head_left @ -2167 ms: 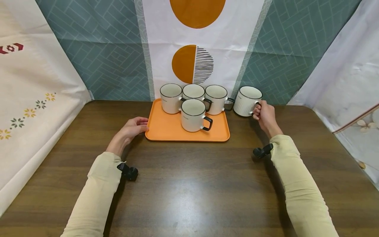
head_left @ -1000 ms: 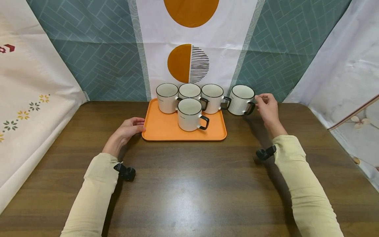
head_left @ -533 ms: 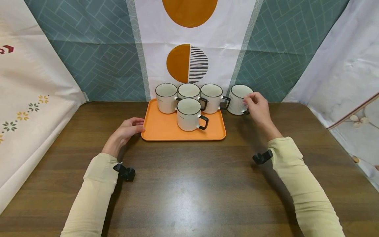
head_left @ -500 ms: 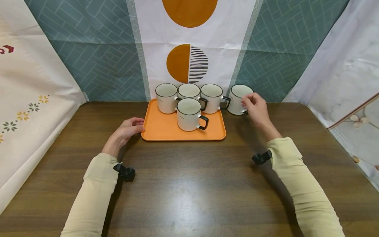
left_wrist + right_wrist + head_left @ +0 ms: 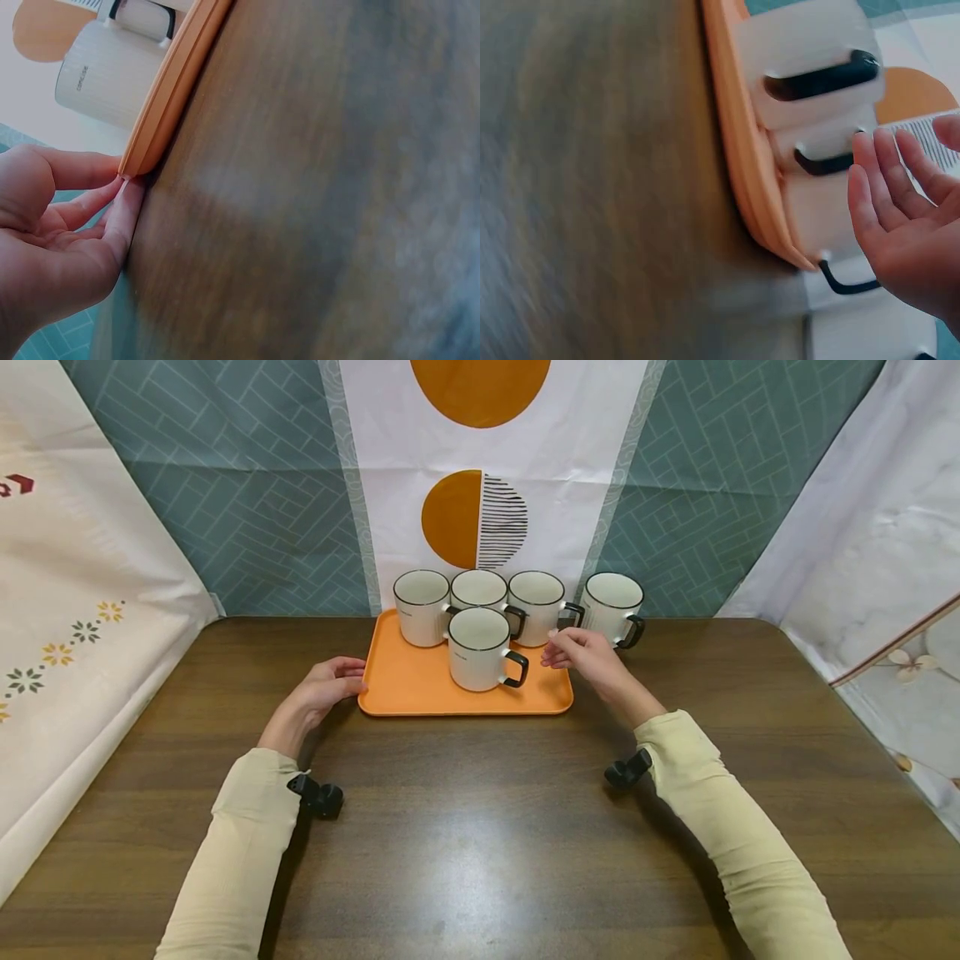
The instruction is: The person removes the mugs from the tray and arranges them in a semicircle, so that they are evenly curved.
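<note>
An orange tray (image 5: 408, 685) on the table bears several white mugs with black rims and black handles. Three stand in a back row, among them a right-hand mug (image 5: 531, 622); one front mug (image 5: 474, 664) stands before them. My left hand (image 5: 318, 697) pinches the tray's left edge between thumb and fingers, as the left wrist view shows closely. With fingers loosely bent and holding nothing, my right hand (image 5: 592, 664) hovers by the tray's right end, right of the front mug's handle. Another mug (image 5: 603, 610) stands on the table just right of the tray, partly behind that hand.
A patterned cloth backdrop (image 5: 285, 527) rises right behind the mugs. White cloths hang at the left (image 5: 97, 610) and right sides. Brown wooden table (image 5: 472, 793) spreads in front of the tray.
The right-hand mug has moved left beside the tray, and my right hand has let go of its handle. That hand has passed left in front of the mug. My left hand stays at the tray.
</note>
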The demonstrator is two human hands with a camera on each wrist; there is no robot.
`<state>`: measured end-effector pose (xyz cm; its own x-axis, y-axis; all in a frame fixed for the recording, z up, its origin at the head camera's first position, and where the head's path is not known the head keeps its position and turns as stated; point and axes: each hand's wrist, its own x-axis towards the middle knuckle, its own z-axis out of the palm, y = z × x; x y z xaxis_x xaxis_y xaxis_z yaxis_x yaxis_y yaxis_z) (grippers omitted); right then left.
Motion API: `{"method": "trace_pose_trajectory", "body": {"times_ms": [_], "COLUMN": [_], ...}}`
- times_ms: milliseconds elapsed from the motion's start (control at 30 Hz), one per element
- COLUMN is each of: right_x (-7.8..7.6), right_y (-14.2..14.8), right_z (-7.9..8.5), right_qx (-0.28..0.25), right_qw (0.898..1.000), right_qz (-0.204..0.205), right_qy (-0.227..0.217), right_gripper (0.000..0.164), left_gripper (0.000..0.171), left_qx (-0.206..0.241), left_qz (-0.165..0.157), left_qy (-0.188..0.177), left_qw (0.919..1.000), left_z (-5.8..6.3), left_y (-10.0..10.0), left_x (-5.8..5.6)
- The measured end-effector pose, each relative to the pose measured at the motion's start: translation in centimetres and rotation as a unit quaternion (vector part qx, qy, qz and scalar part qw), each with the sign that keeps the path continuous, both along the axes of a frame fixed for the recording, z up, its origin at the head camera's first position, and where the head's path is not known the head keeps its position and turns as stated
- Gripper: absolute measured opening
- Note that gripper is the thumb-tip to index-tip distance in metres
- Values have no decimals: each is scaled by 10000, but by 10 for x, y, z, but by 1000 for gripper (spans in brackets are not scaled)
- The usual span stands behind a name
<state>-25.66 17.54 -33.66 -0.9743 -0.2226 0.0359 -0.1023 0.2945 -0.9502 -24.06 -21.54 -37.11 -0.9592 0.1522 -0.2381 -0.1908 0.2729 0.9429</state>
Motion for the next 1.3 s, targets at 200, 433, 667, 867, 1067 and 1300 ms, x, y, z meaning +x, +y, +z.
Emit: {"method": "trace_pose_trajectory", "body": {"times_ms": [200, 433, 667, 867, 1067, 1300], "right_x": [1, 4, 3, 2, 5, 9], "right_y": [-17, -35, -44, -48, -51, -51], "right_z": [-9, -11, -16, -18, -18, -17], "right_qx": [-244, -210, -208, -366, -593, -337], "right_qw": [9990, 9984, 9976, 9951, 9943, 9965], "right_qz": [314, 518, 639, 906, 885, 736], "right_qy": [-178, -65, 146, 127, -99, -191], "right_gripper": [34, 38, 35, 31, 30, 35], "left_gripper": [54, 54, 55, 55, 54, 55], "left_qx": [-62, -83, -59, -99, -87, -14], "left_qz": [-13, 17, 18, 7, 38, 50], "left_qy": [-20, -98, -123, -124, -144, -102], "left_qw": [10000, 9999, 9999, 9999, 9999, 9999], "left_z": [1, 0, 0, 4, 5, 4], "left_y": [0, 1, 2, 1, 1, 3], "left_x": [0, -1, -1, 1, 1, 1]}}
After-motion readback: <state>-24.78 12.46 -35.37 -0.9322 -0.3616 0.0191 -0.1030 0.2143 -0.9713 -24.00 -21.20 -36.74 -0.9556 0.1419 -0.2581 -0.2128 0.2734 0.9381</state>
